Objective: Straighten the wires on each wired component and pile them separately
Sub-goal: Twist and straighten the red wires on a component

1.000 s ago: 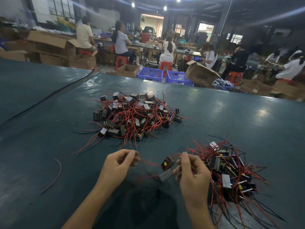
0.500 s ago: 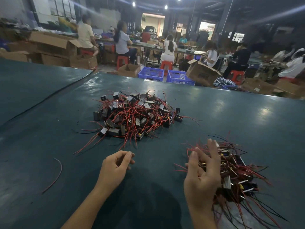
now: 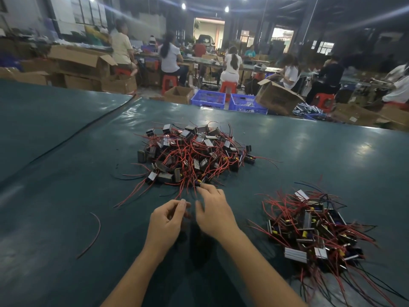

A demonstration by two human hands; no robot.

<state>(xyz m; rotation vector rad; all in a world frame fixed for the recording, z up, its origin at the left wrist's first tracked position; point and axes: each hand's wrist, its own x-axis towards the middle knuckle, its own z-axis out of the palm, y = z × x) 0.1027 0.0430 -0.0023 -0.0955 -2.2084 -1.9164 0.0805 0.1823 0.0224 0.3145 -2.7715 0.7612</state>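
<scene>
- Right hand (image 3: 215,214), fingers spread, reaches near edge of tangled black-component, red-wire heap (image 3: 194,154).
- Left hand (image 3: 167,220), fingers curled; hold unclear.
- Risk: snarled wires drag neighbours out.

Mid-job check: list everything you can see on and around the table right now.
far pile of wired components: one pile, too many to count, dark bodies with red wires, table centre.
near pile of wired components: one pile, same colours plus black wires, table right.
loose wire: one, red, table left.
table: one, dark teal.
crates: two, blue, beyond the far edge.
cardboard boxes: several, brown, floor behind.
stools: several, red, behind.
people: several, seated at far benches.
left hand: fingers curled, below the far pile.
right hand: fingertips at the far pile's near edge.
</scene>
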